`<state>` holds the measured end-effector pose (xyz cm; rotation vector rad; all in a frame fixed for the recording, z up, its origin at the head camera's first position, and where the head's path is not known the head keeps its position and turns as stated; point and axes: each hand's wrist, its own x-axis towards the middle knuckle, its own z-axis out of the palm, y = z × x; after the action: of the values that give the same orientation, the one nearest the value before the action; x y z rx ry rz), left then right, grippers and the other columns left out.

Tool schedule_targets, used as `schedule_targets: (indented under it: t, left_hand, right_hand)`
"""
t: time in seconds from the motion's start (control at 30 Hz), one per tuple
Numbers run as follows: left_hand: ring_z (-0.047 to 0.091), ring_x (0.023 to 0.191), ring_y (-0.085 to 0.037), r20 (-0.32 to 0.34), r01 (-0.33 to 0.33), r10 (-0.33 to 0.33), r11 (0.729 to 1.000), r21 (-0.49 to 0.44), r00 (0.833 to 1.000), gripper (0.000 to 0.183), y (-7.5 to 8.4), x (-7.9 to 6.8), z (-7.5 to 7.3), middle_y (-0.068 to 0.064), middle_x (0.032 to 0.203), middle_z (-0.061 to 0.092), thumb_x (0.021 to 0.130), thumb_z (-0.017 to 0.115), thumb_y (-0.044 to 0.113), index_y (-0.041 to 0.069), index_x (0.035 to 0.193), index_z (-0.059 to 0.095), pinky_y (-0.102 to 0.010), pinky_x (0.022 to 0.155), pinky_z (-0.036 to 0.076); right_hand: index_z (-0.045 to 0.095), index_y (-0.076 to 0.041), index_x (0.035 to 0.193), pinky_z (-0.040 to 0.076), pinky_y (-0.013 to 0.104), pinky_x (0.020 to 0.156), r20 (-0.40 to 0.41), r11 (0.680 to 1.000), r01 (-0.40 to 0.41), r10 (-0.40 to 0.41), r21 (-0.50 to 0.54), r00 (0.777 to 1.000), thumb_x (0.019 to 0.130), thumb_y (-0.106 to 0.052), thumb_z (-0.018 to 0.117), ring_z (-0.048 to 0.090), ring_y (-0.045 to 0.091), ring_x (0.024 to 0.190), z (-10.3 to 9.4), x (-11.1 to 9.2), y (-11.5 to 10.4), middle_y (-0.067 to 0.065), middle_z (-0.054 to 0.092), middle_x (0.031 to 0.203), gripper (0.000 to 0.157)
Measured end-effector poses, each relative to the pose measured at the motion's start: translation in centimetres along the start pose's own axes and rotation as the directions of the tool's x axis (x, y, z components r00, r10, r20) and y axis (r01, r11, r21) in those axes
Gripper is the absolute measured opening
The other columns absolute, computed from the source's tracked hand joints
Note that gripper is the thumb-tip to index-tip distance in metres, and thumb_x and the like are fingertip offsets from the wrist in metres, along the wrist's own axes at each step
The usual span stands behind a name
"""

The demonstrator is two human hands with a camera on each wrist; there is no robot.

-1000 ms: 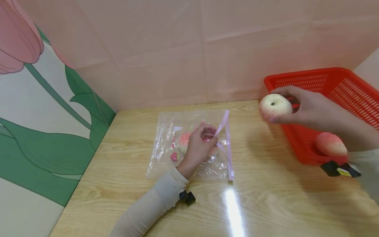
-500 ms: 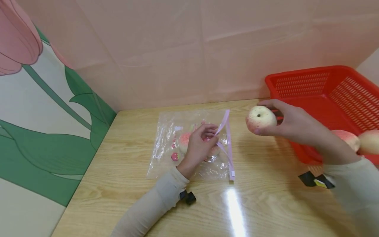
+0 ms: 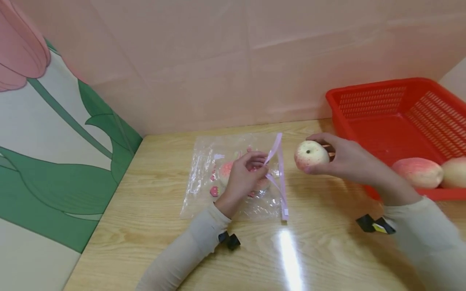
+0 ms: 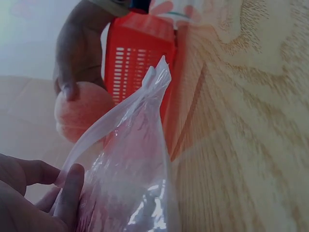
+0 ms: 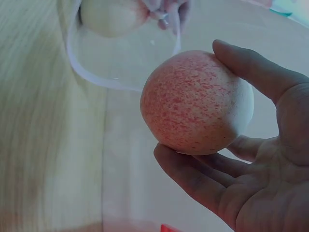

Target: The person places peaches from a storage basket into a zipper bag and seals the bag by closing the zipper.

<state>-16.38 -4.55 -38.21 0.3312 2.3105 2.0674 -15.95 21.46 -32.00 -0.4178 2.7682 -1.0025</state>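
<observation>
In the head view my left hand [image 3: 242,178] pinches the lilac upper lip of a clear zip bag [image 3: 200,157] that lies on the table. The left wrist view shows thumb and finger on that lip. Inside the bag is a peach [image 3: 225,171], and a second pinkish round shape is partly covered by the hand. My right hand [image 3: 347,159] holds another peach [image 3: 311,157], pale around its stem and speckled pink, above the table just right of the bag's mouth. The right wrist view has the bag's lilac rim [image 5: 89,77] spread apart around a pale peach [image 5: 111,17].
A red plastic basket [image 3: 349,127] stands on the right. In its front part lie a pink-and-cream peach [image 3: 418,173] and a paler round fruit [image 3: 455,171], cut off by the frame. A pinkish cloth [image 3: 196,81] hangs behind the wooden table [image 3: 145,194].
My right hand has carried the peach left and down, from beside the basket's edge toward the bag's mouth. The left hand keeps its pinch on the bag and has hardly moved.
</observation>
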Motion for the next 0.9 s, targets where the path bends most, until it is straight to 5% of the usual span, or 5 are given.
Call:
schedule_targets:
  t: [0.27,0.6,0.9]
  left_hand:
    - [0.066,0.091,-0.011,0.013,0.015,-0.015,1.0,0.027,1.0,0.031,0.4,0.0,-0.2,-0.026,0.11,0.069,0.087,0.068,-0.004,0.001,0.117,0.068,-0.019,0.081,0.055]
    - [0.066,0.095,-0.018,0.0,0.03,-0.03,0.999,0.038,1.0,0.032,1.1,-0.2,-0.2,-0.025,0.111,0.069,0.086,0.069,-0.004,0.003,0.118,0.069,-0.02,0.079,0.055]
    - [0.065,0.094,-0.014,-0.019,0.051,-0.05,0.997,0.051,0.999,0.032,1.2,-0.4,-0.1,-0.019,0.109,0.071,0.086,0.07,-0.003,0.005,0.117,0.07,-0.021,0.081,0.055]
  right_hand:
    - [0.046,-0.014,0.141,0.059,0.05,0.085,-0.004,0.998,0.057,-0.057,0.002,0.998,0.077,-0.05,0.082,0.059,0.042,0.119,1.2,0.4,-0.1,0.017,0.059,0.133,0.082]
    - [0.052,-0.014,0.135,0.056,0.036,0.08,0.016,0.995,0.099,-0.099,0.008,0.995,0.076,-0.047,0.084,0.063,0.036,0.113,3.3,0.8,-0.3,0.015,0.064,0.127,0.075]
    - [0.052,-0.012,0.134,0.056,0.038,0.084,0.01,0.993,0.111,-0.112,0.038,0.994,0.077,-0.043,0.084,0.063,0.036,0.113,4.5,1.2,0.0,0.015,0.064,0.126,0.073]
